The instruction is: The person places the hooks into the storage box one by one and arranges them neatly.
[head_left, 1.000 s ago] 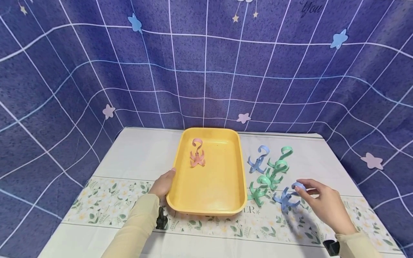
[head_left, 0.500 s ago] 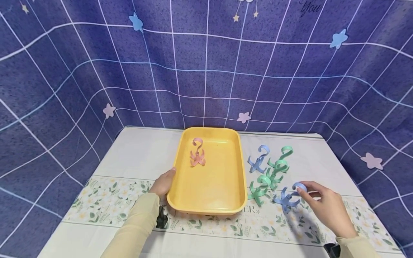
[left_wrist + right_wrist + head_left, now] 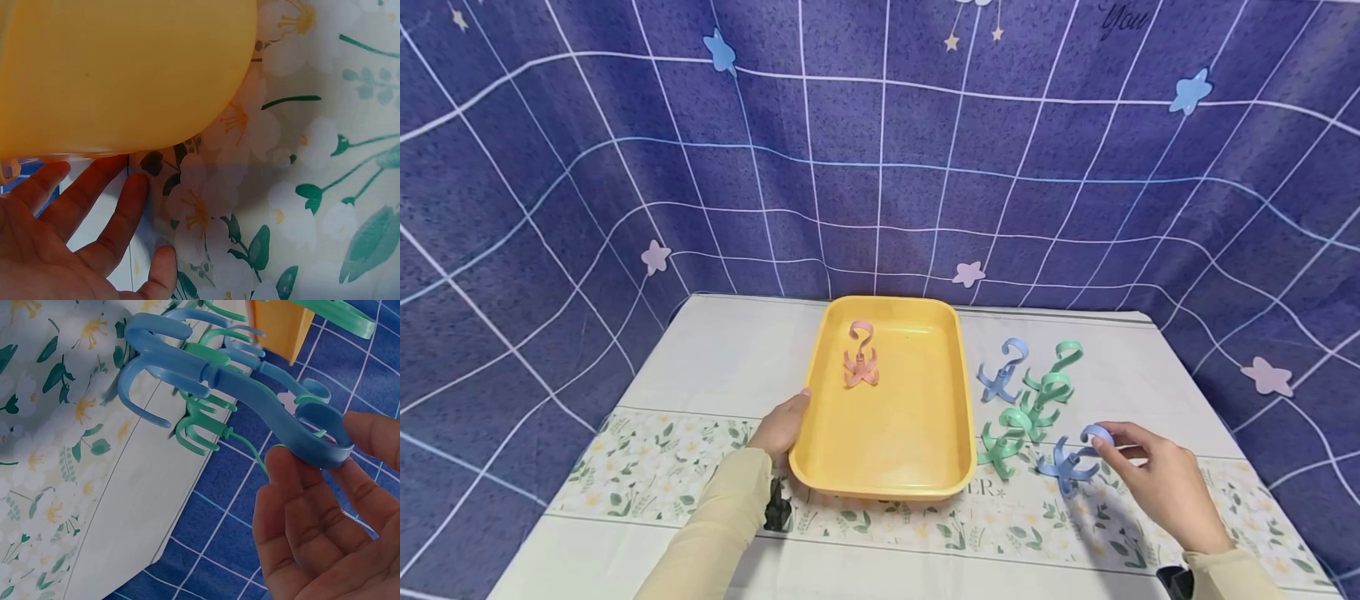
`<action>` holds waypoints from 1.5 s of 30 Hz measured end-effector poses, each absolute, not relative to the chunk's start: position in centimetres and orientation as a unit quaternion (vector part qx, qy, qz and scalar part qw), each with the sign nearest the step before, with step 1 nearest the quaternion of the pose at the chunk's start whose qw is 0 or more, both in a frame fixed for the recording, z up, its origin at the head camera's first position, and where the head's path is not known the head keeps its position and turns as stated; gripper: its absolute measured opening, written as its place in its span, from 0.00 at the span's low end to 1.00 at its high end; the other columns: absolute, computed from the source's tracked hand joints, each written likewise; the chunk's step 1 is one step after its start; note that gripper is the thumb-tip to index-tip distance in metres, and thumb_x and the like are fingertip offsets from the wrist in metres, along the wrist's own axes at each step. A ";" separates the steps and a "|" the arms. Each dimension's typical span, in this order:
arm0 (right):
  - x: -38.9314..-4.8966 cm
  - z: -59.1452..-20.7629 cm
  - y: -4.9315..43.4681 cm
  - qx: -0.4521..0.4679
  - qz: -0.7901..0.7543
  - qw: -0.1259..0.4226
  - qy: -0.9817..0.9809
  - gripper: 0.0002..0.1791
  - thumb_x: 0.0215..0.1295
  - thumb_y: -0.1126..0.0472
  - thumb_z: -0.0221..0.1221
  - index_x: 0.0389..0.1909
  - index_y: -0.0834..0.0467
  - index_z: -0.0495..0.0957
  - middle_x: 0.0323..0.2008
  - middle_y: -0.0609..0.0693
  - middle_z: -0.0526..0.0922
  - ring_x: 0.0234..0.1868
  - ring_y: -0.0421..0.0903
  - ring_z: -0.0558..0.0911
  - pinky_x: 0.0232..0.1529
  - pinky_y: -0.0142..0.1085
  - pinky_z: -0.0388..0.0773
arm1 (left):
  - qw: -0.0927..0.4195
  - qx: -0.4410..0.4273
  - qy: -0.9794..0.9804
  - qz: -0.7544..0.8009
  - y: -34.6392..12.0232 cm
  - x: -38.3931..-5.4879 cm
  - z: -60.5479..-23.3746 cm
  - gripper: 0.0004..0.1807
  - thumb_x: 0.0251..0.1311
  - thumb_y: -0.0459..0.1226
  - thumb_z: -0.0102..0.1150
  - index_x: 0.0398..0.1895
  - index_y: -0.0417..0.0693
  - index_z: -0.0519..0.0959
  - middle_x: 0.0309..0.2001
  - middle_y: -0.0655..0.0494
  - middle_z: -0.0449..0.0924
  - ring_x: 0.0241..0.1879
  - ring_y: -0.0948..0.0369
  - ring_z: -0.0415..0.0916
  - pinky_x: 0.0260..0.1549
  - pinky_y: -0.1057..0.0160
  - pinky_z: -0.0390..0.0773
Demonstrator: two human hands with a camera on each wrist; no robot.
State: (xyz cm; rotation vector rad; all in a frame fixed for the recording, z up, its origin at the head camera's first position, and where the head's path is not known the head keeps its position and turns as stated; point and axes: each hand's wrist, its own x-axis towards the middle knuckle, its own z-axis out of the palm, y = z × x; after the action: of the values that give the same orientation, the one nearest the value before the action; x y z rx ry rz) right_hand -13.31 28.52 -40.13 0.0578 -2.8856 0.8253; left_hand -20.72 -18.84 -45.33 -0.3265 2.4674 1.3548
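At the left side of a yellow tray (image 3: 891, 433), my left hand (image 3: 781, 427) has its thumb at the rim. In the left wrist view its fingers (image 3: 112, 215) reach along the tray's outer side. My right hand (image 3: 1165, 479) pinches the curled top of a blue multi-prong hook (image 3: 250, 394) between thumb and fingers. This hook leans toward the hand, its prongs low over the floral cloth in the head view. Inside the tray lies a pink hook (image 3: 861, 368) of the same shape.
Right of the tray lie another blue hook (image 3: 997, 383) and three green hooks (image 3: 1033, 417), overlapping one another. White cloth with a floral band (image 3: 700, 467) covers the table. A purple-blue grid-patterned curtain (image 3: 880, 167) surrounds its back and sides.
The right fingers have shifted slightly on the curl of the blue hook, showing more of it. The left hand, tray and other hooks stay in place.
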 end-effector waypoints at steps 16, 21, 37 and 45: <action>-13.4 -39.5 28.5 0.044 0.254 0.125 -0.958 0.18 0.72 0.53 0.64 0.53 0.63 0.84 0.36 0.57 0.88 0.31 0.53 0.86 0.32 0.49 0.83 | 0.149 -0.117 0.861 0.472 -18.7 -20.7 -45.2 0.38 0.80 0.58 0.25 0.78 0.42 0.60 0.61 0.37 0.74 0.61 0.41 0.70 0.65 0.36 0.63; -13.5 -38.9 28.6 0.062 0.250 0.161 -0.953 0.15 0.69 0.57 0.67 0.50 0.62 0.85 0.33 0.55 0.88 0.28 0.51 0.86 0.28 0.43 0.83 | 0.147 -0.112 0.865 0.466 -18.7 -20.6 -45.1 0.37 0.81 0.57 0.24 0.79 0.42 0.59 0.61 0.37 0.74 0.60 0.42 0.71 0.64 0.37 0.64; -14.1 -36.4 28.4 0.095 0.255 0.206 -0.940 0.10 0.67 0.58 0.68 0.46 0.57 0.87 0.32 0.51 0.88 0.27 0.30 0.80 0.28 0.22 0.76 | 0.148 -0.105 0.866 0.466 -18.8 -20.5 -45.1 0.38 0.80 0.58 0.24 0.78 0.41 0.60 0.57 0.37 0.76 0.56 0.43 0.74 0.61 0.37 0.67; -14.1 -34.7 28.1 0.091 0.264 0.195 -0.940 0.12 0.68 0.56 0.68 0.49 0.57 0.87 0.40 0.56 0.89 0.26 0.30 0.81 0.27 0.24 0.76 | 0.148 -0.104 0.864 0.469 -18.9 -20.7 -45.4 0.38 0.80 0.58 0.25 0.78 0.41 0.60 0.55 0.38 0.76 0.54 0.43 0.74 0.60 0.37 0.68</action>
State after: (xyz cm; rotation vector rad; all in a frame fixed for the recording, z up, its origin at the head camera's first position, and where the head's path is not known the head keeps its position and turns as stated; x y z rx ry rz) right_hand -14.10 28.14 -34.68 0.2548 -2.6349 0.7393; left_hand -20.70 -18.93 -45.42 -0.3005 2.4855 1.3493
